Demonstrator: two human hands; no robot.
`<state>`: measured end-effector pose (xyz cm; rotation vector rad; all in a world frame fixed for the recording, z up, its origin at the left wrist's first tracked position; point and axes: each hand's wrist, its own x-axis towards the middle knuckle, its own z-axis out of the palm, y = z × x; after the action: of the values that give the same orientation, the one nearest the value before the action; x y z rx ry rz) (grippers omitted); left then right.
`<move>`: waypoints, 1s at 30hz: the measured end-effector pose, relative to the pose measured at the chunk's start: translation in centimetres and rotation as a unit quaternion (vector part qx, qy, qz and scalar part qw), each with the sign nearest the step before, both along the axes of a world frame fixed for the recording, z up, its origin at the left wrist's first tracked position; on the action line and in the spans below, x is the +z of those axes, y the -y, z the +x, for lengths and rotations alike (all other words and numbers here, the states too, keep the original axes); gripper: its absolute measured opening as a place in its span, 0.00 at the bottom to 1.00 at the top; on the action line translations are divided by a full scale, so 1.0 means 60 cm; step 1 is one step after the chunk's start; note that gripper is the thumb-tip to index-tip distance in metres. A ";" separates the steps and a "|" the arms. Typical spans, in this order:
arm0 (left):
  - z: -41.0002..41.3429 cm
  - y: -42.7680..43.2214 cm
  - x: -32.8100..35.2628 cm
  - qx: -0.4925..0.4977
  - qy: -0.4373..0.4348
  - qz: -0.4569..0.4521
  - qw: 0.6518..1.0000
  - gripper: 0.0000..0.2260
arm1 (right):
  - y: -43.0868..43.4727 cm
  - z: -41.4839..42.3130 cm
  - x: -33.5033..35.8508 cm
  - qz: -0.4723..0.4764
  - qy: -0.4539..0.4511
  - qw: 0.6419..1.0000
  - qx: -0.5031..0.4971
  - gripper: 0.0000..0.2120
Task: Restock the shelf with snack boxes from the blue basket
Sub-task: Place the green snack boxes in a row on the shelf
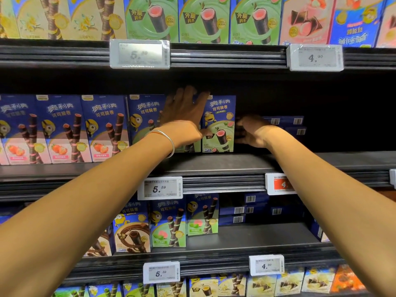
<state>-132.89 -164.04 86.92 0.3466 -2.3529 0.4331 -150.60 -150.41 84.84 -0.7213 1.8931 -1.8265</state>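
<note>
The middle shelf (pixel 235 163) is filled along its left and has dark open room to the right, so I judge restocking partway done; the blue basket is out of view. The end snack box (pixel 220 125) stands upright near the front edge. My left hand (pixel 184 116) lies flat across the fronts, fingers released. My right hand (pixel 252 131) meets its right side; I cannot tell if it is grasping.

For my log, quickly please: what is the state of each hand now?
Left hand: open, fingers spread flat against upright blue cardboard snack boxes.
Right hand: in shadow beside those boxes; cannot tell.
</note>
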 end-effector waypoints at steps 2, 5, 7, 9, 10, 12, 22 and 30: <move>0.001 0.000 0.000 0.000 -0.001 -0.001 1.000 0.46 | 0.001 0.000 -0.001 0.005 0.008 1.000 -0.009 0.09; 0.003 0.001 0.001 -0.003 -0.003 0.006 1.000 0.46 | 0.001 -0.003 -0.003 0.017 0.015 1.000 -0.009 0.09; 0.004 0.001 0.001 -0.002 0.000 0.009 1.000 0.47 | 0.000 -0.004 -0.005 0.027 0.019 0.999 -0.009 0.09; 0.006 0.001 0.002 -0.001 0.005 0.012 1.000 0.47 | -0.001 -0.005 -0.006 0.033 0.020 0.999 -0.009 0.10; 0.008 0.000 0.002 0.002 0.006 0.011 1.000 0.47 | -0.001 -0.005 -0.007 0.033 0.020 0.999 -0.010 0.10; 0.014 0.000 0.003 0.013 0.002 -0.001 1.000 0.47 | -0.002 -0.003 -0.005 0.023 0.022 0.999 -0.015 0.15; 0.076 0.043 0.028 0.069 0.005 -0.002 0.998 0.43 | -0.009 0.032 -0.010 0.025 -0.097 0.995 0.020 0.18; 0.082 0.045 0.035 0.064 0.020 0.006 0.998 0.27 | -0.001 0.053 -0.018 0.025 -0.129 0.991 -0.025 0.16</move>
<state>-127.95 -166.75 89.01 0.5010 -2.3823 0.4899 -147.41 -150.36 83.78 -0.9391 2.1299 -1.7793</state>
